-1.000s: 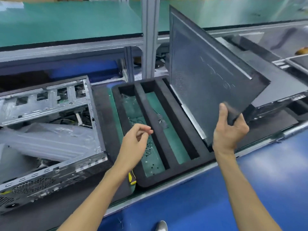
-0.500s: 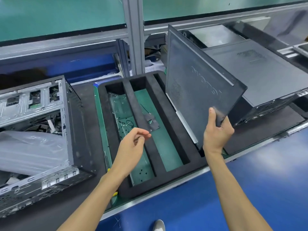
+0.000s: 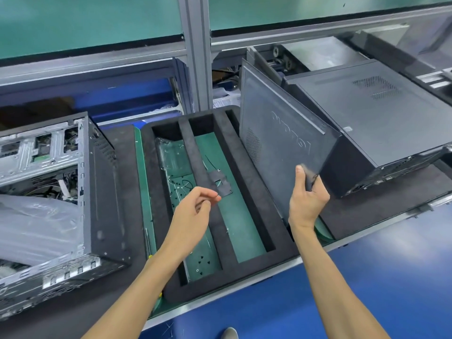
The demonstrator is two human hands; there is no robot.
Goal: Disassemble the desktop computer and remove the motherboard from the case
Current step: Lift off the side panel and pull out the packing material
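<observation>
The opened desktop case [image 3: 61, 192] lies on the left of the belt, its metal frame and cables exposed, with a clear plastic sheet [image 3: 36, 223] over its near part. My right hand [image 3: 307, 199] grips the near corner of the black side panel [image 3: 281, 148]. The panel stands tilted on its long edge at the right side of the black foam tray [image 3: 259, 182]. My left hand [image 3: 193, 211] hovers over the tray's middle divider, fingers loosely curled, thumb and forefinger close together with nothing visible between them.
A closed black computer [image 3: 371, 123] lies right of the panel. Small screws and a black bracket [image 3: 220, 182] lie in the tray's compartments on the green mat. A grey upright post [image 3: 195, 52] rises behind the tray. Nearest me runs the bench's blue front edge [image 3: 367, 277].
The side panel has come lower and leans less over the closed computer. My view has shifted right, so the open case sits further left. My left hand has stayed over the tray.
</observation>
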